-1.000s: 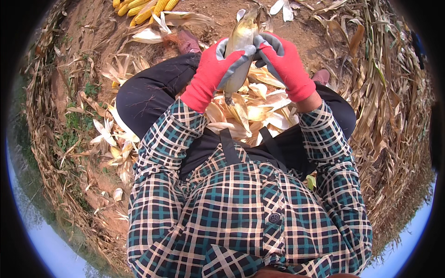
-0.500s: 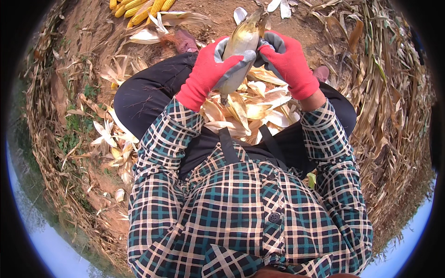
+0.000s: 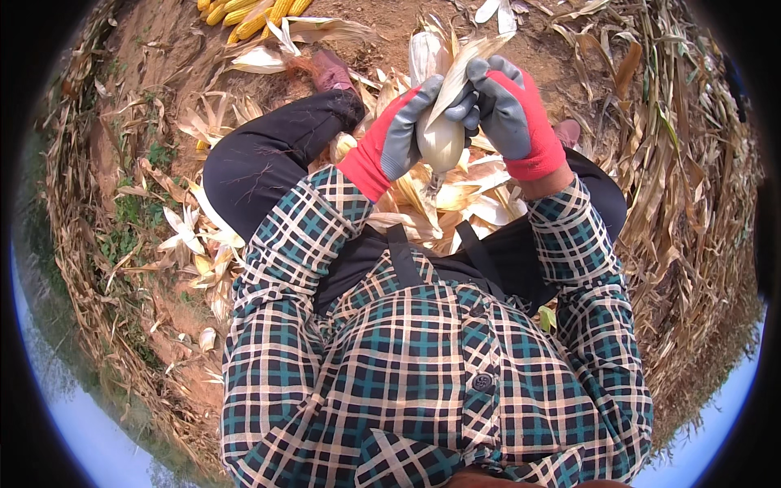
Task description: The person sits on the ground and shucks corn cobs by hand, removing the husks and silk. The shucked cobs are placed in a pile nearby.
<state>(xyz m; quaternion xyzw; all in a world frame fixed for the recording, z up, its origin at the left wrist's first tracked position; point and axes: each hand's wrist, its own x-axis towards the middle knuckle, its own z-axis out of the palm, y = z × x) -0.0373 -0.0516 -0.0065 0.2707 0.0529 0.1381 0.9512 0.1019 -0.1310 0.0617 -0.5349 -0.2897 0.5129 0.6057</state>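
Note:
I hold a corn cob (image 3: 439,134) still wrapped in pale dry husk, upright above my lap. My left hand (image 3: 403,130), in a red and grey glove, grips the cob's lower left side. My right hand (image 3: 508,114), gloved the same way, pinches a husk leaf (image 3: 460,73) that stands away from the cob's top. The kernels are hidden under the husk.
Stripped husks (image 3: 439,199) lie heaped between my dark-trousered legs (image 3: 268,159). Several peeled yellow cobs (image 3: 252,12) rest on bare soil at the far top left. Dry corn stalks and leaves (image 3: 675,163) cover the ground to the right and left.
Both hands have stayed on the cob; the right hand has pulled a husk leaf away from its top, and the cob has shifted slightly.

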